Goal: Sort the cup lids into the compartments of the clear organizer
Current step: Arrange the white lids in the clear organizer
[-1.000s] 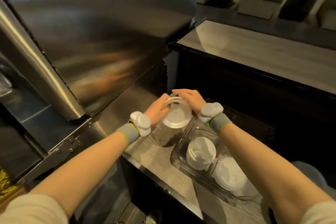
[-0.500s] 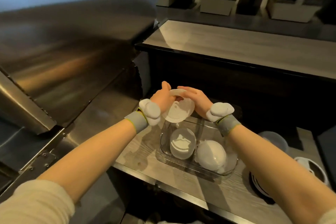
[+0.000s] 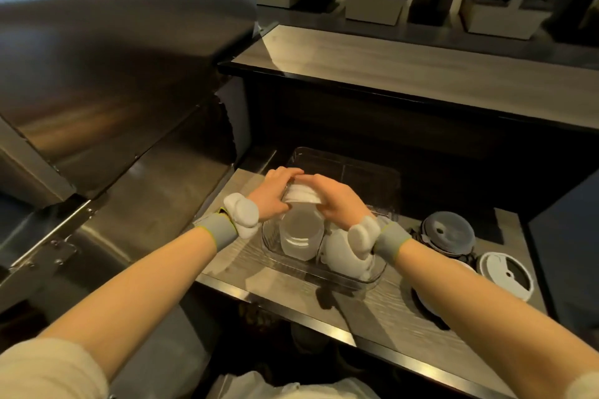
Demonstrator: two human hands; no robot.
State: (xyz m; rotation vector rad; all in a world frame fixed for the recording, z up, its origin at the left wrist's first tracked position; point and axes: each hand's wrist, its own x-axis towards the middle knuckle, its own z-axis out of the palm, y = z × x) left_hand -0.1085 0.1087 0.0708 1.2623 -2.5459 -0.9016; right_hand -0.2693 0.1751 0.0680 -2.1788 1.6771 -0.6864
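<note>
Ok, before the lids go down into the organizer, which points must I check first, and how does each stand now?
1. Both hands, left hand and right hand, hold the stack of lids: ok.
2. Stack is above the organizer: ok.
3. Front-left compartment holds a lid stack already; room left: cannot tell.
4. Back compartments free: ok.
5. Loose lids on counter wait at the right: ok.

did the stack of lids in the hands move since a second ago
Yes. The lid stack was held left of the clear organizer; now both hands have it over the organizer's far-left compartment, above the translucent lids.
</note>
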